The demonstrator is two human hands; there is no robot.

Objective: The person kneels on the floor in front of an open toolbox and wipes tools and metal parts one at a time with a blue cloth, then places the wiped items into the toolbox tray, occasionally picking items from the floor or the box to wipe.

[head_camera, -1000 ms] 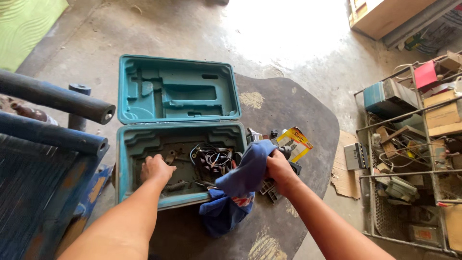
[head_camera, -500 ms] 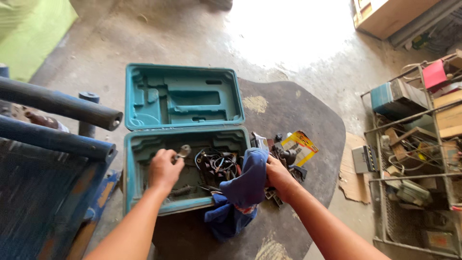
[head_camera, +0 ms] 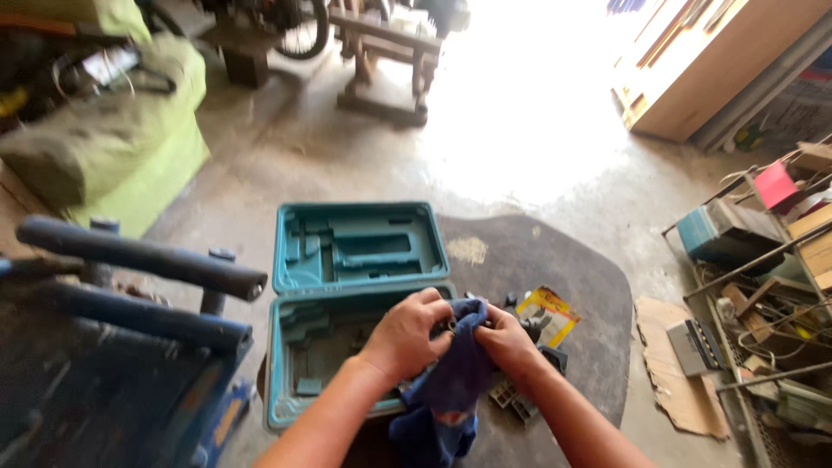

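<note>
An open teal plastic tool case (head_camera: 360, 247) lies on a dark mat (head_camera: 555, 269) on the concrete floor, its moulded lid tipped back. My left hand (head_camera: 406, 334) and my right hand (head_camera: 507, 342) meet above the case's right front corner. Both grip a blue cloth (head_camera: 451, 381) that hangs down between them. My left fingers also pinch a small dark metal part (head_camera: 451, 325) against the cloth. Most of the case's bottom half is hidden behind my arms.
A yellow card package (head_camera: 548, 314) and small black parts (head_camera: 513, 397) lie on the mat right of the case. Blue metal tubes (head_camera: 139, 256) stand at the left. A wire rack (head_camera: 771, 286) of boxes and tools fills the right. A wooden bench (head_camera: 381, 61) stands far back.
My left hand lifted a small metal piece out of the case and brought it to the cloth in my right hand. The camera tilted up, showing more of the room.
</note>
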